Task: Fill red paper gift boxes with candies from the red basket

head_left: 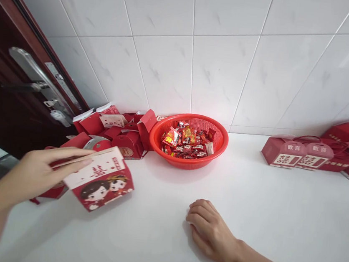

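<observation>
My left hand [39,170] grips a red and white cardboard gift box [102,181] by its top edge, thumb and fingers on either side. Two cartoon figures are printed on the box, and it is tilted above the white tabletop. My right hand [209,229] rests on the table with its fingers curled in; nothing shows in it. Beyond both hands, by the wall, stands a red plastic basket [186,162] of small wrapped candies [187,141].
Several red boxes [132,143], some with flaps up, crowd the table's left side near a dark red door [9,57]. More red handled boxes [285,152] line the right back. A white tiled wall [157,61] closes off the rear.
</observation>
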{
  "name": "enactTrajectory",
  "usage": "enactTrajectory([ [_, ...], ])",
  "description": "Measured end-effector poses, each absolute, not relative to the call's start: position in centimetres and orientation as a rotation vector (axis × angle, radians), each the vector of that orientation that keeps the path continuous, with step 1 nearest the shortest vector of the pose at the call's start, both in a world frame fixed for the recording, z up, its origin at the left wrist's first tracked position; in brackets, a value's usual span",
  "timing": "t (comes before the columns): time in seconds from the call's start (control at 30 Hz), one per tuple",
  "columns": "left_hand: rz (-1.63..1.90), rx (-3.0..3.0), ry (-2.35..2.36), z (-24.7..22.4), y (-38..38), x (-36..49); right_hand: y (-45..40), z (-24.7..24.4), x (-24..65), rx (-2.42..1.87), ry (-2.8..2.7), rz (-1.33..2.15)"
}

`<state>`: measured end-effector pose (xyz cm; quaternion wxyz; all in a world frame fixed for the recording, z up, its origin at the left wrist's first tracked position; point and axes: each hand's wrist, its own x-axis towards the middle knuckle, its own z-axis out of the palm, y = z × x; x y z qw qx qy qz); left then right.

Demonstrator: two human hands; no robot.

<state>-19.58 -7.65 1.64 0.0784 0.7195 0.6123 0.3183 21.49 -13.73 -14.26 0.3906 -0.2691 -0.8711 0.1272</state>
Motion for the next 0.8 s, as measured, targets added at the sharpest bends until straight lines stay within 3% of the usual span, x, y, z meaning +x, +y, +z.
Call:
enactTrajectory([
  [0.3, 0.832, 2.249, 1.367, -0.4, -8.1, -5.0, -13.9, -14.2, 22.1, -0.972, -2.101, 0.249],
  [0.53, 0.777, 2.076, 1.116, -1.8, -8.6, -0.9, -12.9, -15.4, 22.8, -1.212, -1.931, 0.3],
  [0.8, 0.736, 1.397, 1.105, -2.3, -7.7, 0.7, -12.9, -15.1, 23.1, -1.132, -1.927, 0.265],
])
